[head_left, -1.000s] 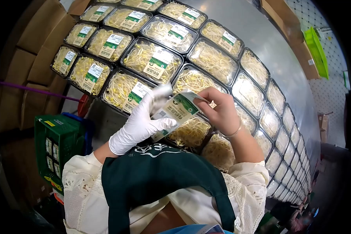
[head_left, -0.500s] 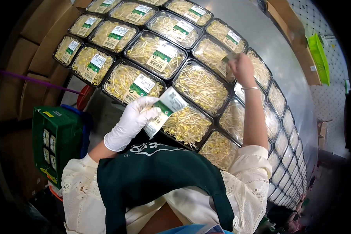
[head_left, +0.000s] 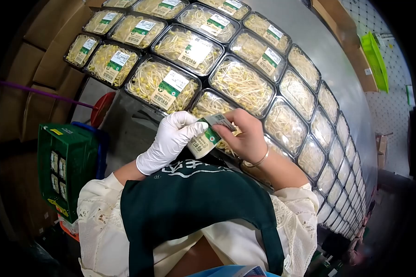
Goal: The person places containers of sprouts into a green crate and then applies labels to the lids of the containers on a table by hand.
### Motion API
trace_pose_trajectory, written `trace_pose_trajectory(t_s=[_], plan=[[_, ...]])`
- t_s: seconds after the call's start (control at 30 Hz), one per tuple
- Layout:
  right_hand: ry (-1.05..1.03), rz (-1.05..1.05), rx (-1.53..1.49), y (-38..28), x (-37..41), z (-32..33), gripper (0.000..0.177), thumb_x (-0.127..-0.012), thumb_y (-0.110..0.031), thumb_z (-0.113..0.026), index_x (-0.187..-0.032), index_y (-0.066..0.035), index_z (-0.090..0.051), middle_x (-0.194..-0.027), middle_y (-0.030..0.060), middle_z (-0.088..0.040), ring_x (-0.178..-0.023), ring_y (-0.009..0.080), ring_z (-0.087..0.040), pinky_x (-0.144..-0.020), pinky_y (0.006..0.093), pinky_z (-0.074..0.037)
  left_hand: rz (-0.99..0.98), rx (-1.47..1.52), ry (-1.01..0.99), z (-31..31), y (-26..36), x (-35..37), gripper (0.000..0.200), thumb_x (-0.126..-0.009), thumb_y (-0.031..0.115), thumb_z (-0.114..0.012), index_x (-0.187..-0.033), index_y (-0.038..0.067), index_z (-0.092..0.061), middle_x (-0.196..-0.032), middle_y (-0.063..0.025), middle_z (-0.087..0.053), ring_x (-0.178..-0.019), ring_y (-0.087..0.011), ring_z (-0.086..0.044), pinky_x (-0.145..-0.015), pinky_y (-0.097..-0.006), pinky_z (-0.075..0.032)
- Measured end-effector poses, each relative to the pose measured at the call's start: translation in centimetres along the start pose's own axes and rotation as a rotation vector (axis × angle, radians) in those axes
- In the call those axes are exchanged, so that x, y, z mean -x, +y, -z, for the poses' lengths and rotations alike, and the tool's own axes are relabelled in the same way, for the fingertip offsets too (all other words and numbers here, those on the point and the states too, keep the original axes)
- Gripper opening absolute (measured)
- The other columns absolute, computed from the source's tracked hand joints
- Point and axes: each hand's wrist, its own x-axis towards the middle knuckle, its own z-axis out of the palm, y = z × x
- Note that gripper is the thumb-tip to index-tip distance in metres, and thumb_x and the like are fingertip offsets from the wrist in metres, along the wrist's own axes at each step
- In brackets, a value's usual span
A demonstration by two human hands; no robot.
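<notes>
Labels [head_left: 202, 144], green-and-cream, in both hands [head_left: 168, 139]

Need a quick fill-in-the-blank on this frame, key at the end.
Of the left hand and right hand, both holding labels, only the ____ wears a glove.
That glove is coloured ____.
The bracelet circles the ____ wrist.
At left, the front crate is coloured ____.
Missing words: left; white; right; green.

Label [head_left: 202, 143] green and beige; glove [head_left: 164, 144] white; apron [head_left: 198, 198] dark green.
</notes>
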Motion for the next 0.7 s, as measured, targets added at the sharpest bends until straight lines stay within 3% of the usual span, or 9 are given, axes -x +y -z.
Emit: trace_pose_trajectory(t_s=[0.13,0.17,0.3,0.33,0.43,0.5,0.53,0.57,0.7], plan=[[0.235,-0.093,0.329,1.9,-1.9,4.6,0.005,-0.069,-0.006,-0.060,-0.073,-0.006,-0.057,-0.069,0.0048,-0.057,-0.062,0.0162,-0.054,-0.056,0.0256,-0.044,0.089,-0.209,-0.082,0.7,0.1,1.9,0.018,-0.073,0.010,-0.063,-0.086,0.000,-0.056,-0.075,-0.0015,-0.057,-0.068,-0.0053,-0.051,-0.062,-0.0186,-0.042],[0.128,-0.262,0.368,3.0,-3.3,6.9,0.007,-0.072,-0.009,-0.058,-0.076,-0.004,-0.055,-0.068,0.0062,-0.056,-0.063,0.0175,-0.053,-0.059,0.0279,-0.044,0.136,-0.129,-0.068,0.7,0.4,2.3,0.018,-0.072,0.007,-0.062,-0.088,-0.001,-0.057,-0.078,-0.0035,-0.059,-0.072,-0.0062,-0.053,-0.065,-0.0192,-0.044],[-0.090,-0.256,0.760,9.9,-2.8,5.0,0.017,-0.075,-0.015,-0.054,-0.087,-0.005,-0.048,-0.077,0.0098,-0.053,-0.076,0.0237,-0.052,-0.069,0.0333,-0.041,0.191,-0.033,0.049,3.4,-2.2,4.0,0.020,-0.072,0.003,-0.061,-0.091,-0.003,-0.056,-0.080,-0.0067,-0.060,-0.070,-0.0085,-0.056,-0.062,-0.0206,-0.046],[0.008,-0.079,0.947,11.8,-1.5,3.5,0.025,-0.075,-0.021,-0.054,-0.092,-0.005,-0.046,-0.084,0.0091,-0.051,-0.083,0.0232,-0.050,-0.073,0.0338,-0.039,0.187,0.018,0.049,3.6,-2.4,4.6,0.020,-0.073,0.002,-0.060,-0.091,-0.003,-0.056,-0.080,-0.0067,-0.060,-0.069,-0.0087,-0.056,-0.062,-0.0209,-0.047],[0.256,-0.107,1.210,9.6,0.2,2.0,0.054,-0.075,-0.031,-0.055,-0.117,-0.003,-0.036,-0.103,0.0173,-0.049,-0.094,0.0281,-0.047,-0.080,0.0335,-0.037,0.175,0.106,0.057,3.8,-2.8,6.5,0.022,-0.073,0.000,-0.058,-0.094,-0.002,-0.054,-0.083,-0.0072,-0.060,-0.072,-0.0091,-0.056,-0.066,-0.0219,-0.047],[0.246,-0.066,0.707,5.2,1.3,1.0,0.062,-0.075,-0.034,-0.055,-0.125,-0.007,-0.029,-0.110,0.0203,-0.045,-0.096,0.0304,-0.047,-0.083,0.0360,-0.036,0.088,0.145,0.074,3.1,-2.4,7.9,0.024,-0.073,-0.001,-0.058,-0.096,-0.002,-0.053,-0.087,-0.0075,-0.059,-0.078,-0.0092,-0.055,-0.070,-0.0227,-0.046],[0.022,-0.361,0.200,2.5,2.5,0.2,0.061,-0.074,-0.038,-0.057,-0.120,-0.006,-0.034,-0.108,0.0172,-0.047,-0.095,0.0267,-0.048,-0.083,0.0356,-0.036,0.048,0.160,0.037,3.0,-2.7,8.6,0.027,-0.073,-0.001,-0.058,-0.099,-0.002,-0.052,-0.092,-0.0073,-0.057,-0.082,-0.0092,-0.054,-0.072,-0.0228,-0.045],[-0.249,-0.361,-0.187,-0.3,3.2,-0.3,0.056,-0.072,-0.036,-0.061,-0.114,-0.004,-0.041,-0.104,0.0139,-0.051,-0.096,0.0235,-0.048,-0.085,0.0338,-0.036,0.046,0.159,0.035,3.4,-3.5,9.2,0.027,-0.073,-0.001,-0.058,-0.099,-0.002,-0.052,-0.092,-0.0073,-0.057,-0.082,-0.0092,-0.054,-0.072,-0.0228,-0.045],[-0.212,0.037,-0.052,-5.9,7.2,-5.0,0.024,-0.069,-0.010,-0.061,-0.089,-0.003,-0.052,-0.077,0.0142,-0.053,-0.069,0.0302,-0.052,-0.062,0.0334,-0.043,0.147,-0.057,-0.064,4.4,-4.2,12.1,0.034,-0.074,-0.003,-0.055,-0.107,0.000,-0.050,-0.097,-0.0051,-0.056,-0.084,-0.0085,-0.053,-0.074,-0.0216,-0.044]])
